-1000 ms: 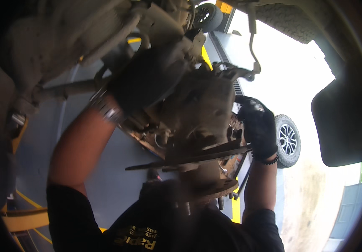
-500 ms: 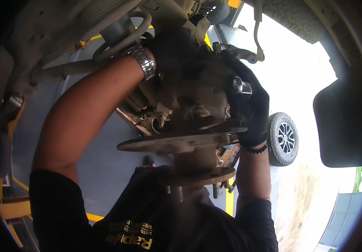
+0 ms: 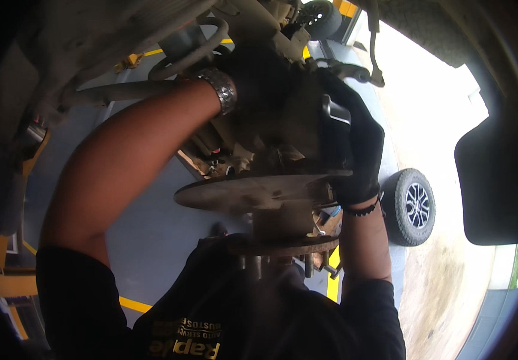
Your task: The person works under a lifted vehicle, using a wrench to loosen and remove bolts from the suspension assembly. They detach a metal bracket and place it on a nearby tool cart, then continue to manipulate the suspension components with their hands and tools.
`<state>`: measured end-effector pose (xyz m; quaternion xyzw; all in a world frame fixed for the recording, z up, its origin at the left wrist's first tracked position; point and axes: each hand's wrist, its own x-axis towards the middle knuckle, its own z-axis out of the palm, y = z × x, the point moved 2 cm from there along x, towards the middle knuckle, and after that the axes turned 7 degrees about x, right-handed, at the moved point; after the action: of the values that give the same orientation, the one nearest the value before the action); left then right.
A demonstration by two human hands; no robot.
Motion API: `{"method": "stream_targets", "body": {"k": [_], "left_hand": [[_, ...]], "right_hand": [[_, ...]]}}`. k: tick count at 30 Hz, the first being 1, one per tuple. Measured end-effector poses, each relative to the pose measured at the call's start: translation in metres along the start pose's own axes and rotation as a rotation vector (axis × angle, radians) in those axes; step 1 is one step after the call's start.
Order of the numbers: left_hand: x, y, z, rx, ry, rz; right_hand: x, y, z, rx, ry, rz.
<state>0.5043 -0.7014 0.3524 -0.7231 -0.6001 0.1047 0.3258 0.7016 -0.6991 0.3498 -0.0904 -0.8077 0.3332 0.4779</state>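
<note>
A brake disc [image 3: 211, 193] lies flat in front of me, and beneath it is a wheel hub flange [image 3: 295, 245] with studs pointing down. My left hand [image 3: 262, 75], black-gloved with a metal watch at the wrist, reaches into the dark suspension parts behind the disc; its fingers are lost in shadow. On the right side of the assembly, my right hand [image 3: 358, 141] in a black glove curls around the parts beside the disc. A shiny silver metal piece [image 3: 336, 110] shows against that glove. What the right fingers close on is hidden.
Suspension arms and a curved hose [image 3: 202, 51] hang at the upper left. A brake line bracket [image 3: 376, 66] hangs at the upper right. A wheel with tyre [image 3: 414, 207] stands on the floor to the right. A black mud flap [image 3: 493, 180] hangs at far right.
The view has shifted slightly, so the wheel and mud flap sit lower and further right. The silver piece by my right hand has moved up and turned a little. Both hands stay at the assembly.
</note>
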Motion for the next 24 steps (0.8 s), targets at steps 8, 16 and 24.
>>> {"method": "stream_targets", "body": {"k": [8, 16, 24], "left_hand": [[-0.003, -0.01, 0.022, -0.052, 0.43, 0.165], [-0.005, -0.013, 0.018, 0.055, 0.127, 0.14], [-0.017, -0.031, 0.039, -0.305, -0.048, 0.079]], "right_hand": [[-0.002, 0.01, 0.004, -0.023, 0.11, -0.09], [-0.009, 0.018, 0.007, 0.006, 0.153, -0.039], [-0.01, 0.015, 0.007, 0.101, 0.136, 0.078]]}}
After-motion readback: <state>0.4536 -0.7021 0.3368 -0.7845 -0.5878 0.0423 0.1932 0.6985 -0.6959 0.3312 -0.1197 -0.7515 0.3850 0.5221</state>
